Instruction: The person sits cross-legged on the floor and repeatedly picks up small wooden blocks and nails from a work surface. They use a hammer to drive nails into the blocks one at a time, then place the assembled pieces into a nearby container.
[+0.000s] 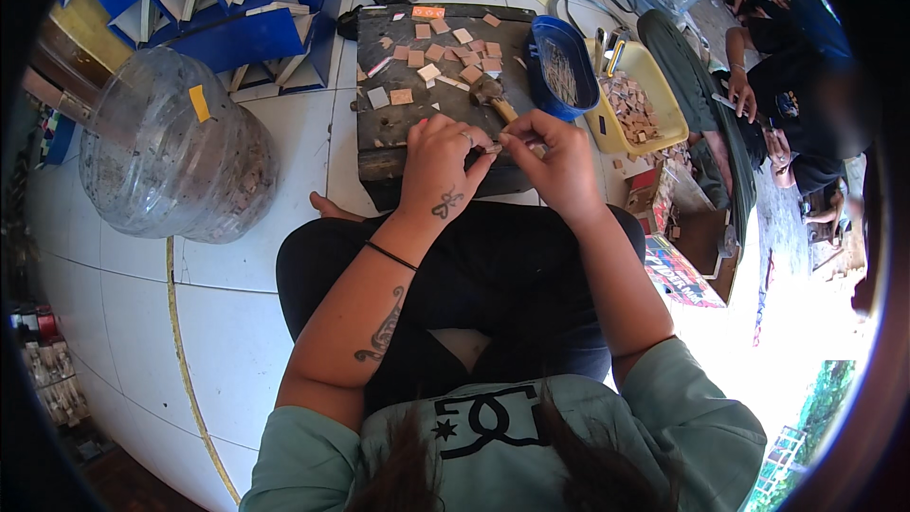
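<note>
Over the front edge of a dark wooden block (379, 156), my left hand (438, 163) pinches a small brownish piece (493, 148) between thumb and fingers. Close beside it, my right hand (555, 159) is closed in a pinch at the piece's right end; whatever sits between those fingertips is too small to make out. Just beyond my hands lies a hammer (491, 95), its wooden handle angled toward my right hand. Small square wooden tiles (438, 53) are scattered across the block top, with a pale grey square (378, 98) at the left.
A blue oval tub (536, 85) of thin nail-like pins stands at the block's right. Beyond it is a yellow basin (675, 100) with many small wooden pieces. A large clear plastic jar (180, 161) stands left, near blue racks (227, 43). Another person (806, 104) sits at right.
</note>
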A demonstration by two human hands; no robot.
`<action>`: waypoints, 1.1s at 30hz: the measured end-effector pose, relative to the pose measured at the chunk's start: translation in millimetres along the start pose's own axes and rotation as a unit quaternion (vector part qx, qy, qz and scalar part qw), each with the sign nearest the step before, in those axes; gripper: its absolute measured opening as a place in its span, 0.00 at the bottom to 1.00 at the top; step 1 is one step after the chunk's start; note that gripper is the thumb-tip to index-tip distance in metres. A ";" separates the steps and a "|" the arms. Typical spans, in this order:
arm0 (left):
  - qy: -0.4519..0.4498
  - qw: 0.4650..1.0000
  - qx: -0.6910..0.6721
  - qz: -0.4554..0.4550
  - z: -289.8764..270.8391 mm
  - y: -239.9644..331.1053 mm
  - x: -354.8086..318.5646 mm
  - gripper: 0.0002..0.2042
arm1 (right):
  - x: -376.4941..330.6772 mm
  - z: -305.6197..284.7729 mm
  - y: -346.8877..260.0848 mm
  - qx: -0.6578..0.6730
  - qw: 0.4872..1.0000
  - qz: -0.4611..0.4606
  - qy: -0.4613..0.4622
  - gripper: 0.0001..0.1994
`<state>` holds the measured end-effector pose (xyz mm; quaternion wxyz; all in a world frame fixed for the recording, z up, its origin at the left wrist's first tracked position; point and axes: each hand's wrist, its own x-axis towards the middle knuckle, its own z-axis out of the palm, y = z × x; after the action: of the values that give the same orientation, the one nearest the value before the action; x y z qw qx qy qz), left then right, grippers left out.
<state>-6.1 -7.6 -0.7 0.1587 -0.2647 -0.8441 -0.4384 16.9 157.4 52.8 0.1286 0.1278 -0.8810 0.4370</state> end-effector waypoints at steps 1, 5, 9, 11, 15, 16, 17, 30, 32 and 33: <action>0.001 1.000 0.001 0.001 0.0 0.0 0.1 0.06 | 0.3 0.2 0.2 -0.001 1.000 -0.002 0.000 0.04; 0.003 1.000 0.004 0.002 -1.1 0.6 0.3 0.05 | 1.9 0.3 -0.2 -0.008 1.000 -0.014 -0.011 0.04; 0.006 1.000 0.007 -0.007 -0.2 2.8 0.5 0.05 | 3.1 0.3 -1.3 -0.023 0.999 -0.021 -0.018 0.05; 0.035 0.999 -0.039 -0.011 2.9 4.4 2.0 0.05 | 4.1 2.5 -1.8 -0.015 1.000 -0.023 -0.011 0.05; 0.056 0.996 -0.071 -0.007 6.6 4.7 3.9 0.04 | 5.1 3.8 -2.2 -0.021 1.000 -0.021 -0.004 0.05; 0.059 0.995 -0.074 0.005 7.0 4.8 3.8 0.04 | 4.9 2.9 -2.2 -0.032 0.999 -0.022 -0.005 0.05; 0.059 0.995 -0.078 0.013 7.2 5.0 3.7 0.04 | 3.5 0.9 -2.3 -0.055 0.998 -0.040 0.008 0.06; 0.042 0.994 -0.105 0.014 6.0 8.1 4.6 0.04 | -66.0 -31.4 8.9 -0.081 0.989 0.117 -0.041 0.25; 0.038 0.994 -0.105 0.011 5.4 7.7 5.3 0.04 | -74.7 -46.9 -6.5 0.009 0.981 0.188 -0.048 0.23; 0.036 0.993 -0.111 0.008 5.3 7.8 5.9 0.04 | -78.7 -56.1 -15.4 0.028 0.977 0.206 -0.053 0.22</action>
<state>-6.5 2.3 4.4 0.1624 -0.2718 -0.7820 -0.5370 102.1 202.3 70.4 -0.0150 -0.0301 -0.8815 0.4709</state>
